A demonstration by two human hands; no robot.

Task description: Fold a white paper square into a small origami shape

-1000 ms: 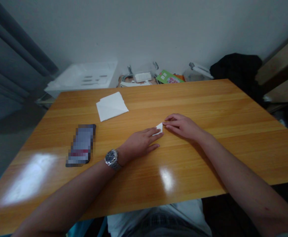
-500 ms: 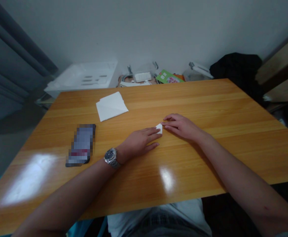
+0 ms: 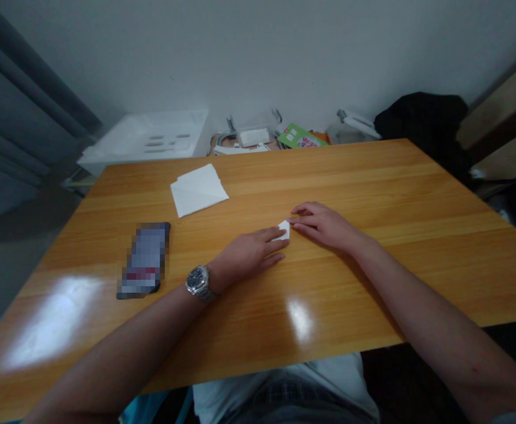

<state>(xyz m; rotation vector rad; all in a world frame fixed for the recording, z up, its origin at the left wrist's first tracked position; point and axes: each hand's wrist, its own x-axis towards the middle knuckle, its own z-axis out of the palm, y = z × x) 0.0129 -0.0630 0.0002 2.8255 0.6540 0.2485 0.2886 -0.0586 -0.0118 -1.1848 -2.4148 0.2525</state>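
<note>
A small white piece of folded paper (image 3: 285,228) lies on the wooden table (image 3: 350,294), partly covered by fingers. My left hand (image 3: 250,254) rests flat over its left part, fingers stretched out and spread; a metal watch (image 3: 198,280) is on that wrist. From the right, my right hand (image 3: 322,224) reaches to the paper's upper right corner with a fingertip at its edge. Its fingers are extended and slightly apart. Farther back on the left lie some white paper sheets (image 3: 199,191), stacked a little askew.
A phone (image 3: 145,259) with a blurred screen lies left of my left arm. Behind the table stand a white plastic tray (image 3: 152,138), a green booklet (image 3: 300,136), a clear container (image 3: 350,131) and a black cloth-like heap (image 3: 421,121).
Both hands and the small paper stay nearly in place. A little more of the paper shows between my left fingers. The whole view has shifted very slightly.
</note>
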